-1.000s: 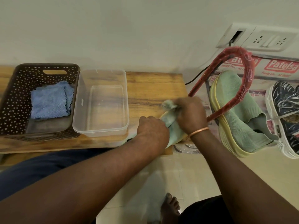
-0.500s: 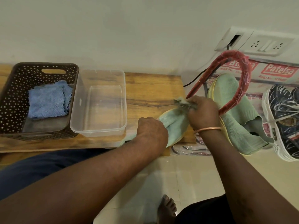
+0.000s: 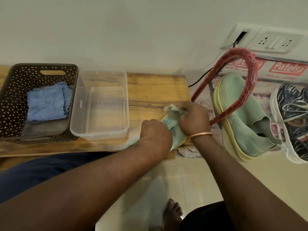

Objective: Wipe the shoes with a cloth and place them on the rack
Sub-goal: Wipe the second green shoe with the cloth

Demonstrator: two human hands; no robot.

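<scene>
A light green knit shoe (image 3: 175, 134) with a yellow sole lies on the wooden table (image 3: 155, 90) at its right front edge, mostly hidden by my hands. My left hand (image 3: 155, 133) grips its rear part. My right hand (image 3: 194, 120) holds a bunched greenish cloth (image 3: 171, 109) pressed on the shoe's toe end. Its matching green shoe (image 3: 238, 117) leans on the red-framed rack (image 3: 248, 80) to the right, beside a dark patterned sneaker (image 3: 293, 117).
A brown perforated basket (image 3: 15, 97) holding a folded blue cloth (image 3: 46, 102) stands at the table's left, with an empty clear plastic tub (image 3: 101, 107) next to it. A wall socket panel (image 3: 266, 40) sits above the rack. My bare foot (image 3: 172, 212) is on the tiled floor.
My right hand with the cloth has slid back to the left along the shoe after moving right half a second ago. My left hand has stayed on the shoe.
</scene>
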